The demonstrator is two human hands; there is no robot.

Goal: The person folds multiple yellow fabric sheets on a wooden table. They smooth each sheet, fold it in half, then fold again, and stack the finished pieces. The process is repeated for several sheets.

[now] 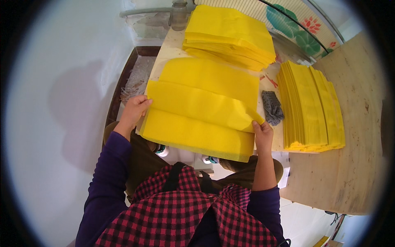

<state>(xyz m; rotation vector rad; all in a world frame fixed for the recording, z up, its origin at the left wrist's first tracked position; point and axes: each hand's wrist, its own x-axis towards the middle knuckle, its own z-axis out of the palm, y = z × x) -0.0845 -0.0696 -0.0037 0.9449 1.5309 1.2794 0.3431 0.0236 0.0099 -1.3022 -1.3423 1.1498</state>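
A wide yellow sheet of felt-like cloth (193, 102) lies in front of me with a fold running across it. Its near part hangs past the table's front edge above my knees. My left hand (135, 111) pinches the left edge of the fold between thumb and fingers. At the opposite end, my right hand (263, 133) grips the right corner, where the cloth is creased and lifted. More yellow cloth (205, 70) lies flat beneath and beyond the fold; how many layers there are I cannot tell.
Behind the sheet is a pile of yellow cloth (230, 31). Folded yellow pieces (306, 107) are packed in a stack at right, beside a wooden board (349, 168). Between lie a crumpled grey cloth (272, 108) and red strips (271, 81). A bottle (179, 16) stands at the far left corner.
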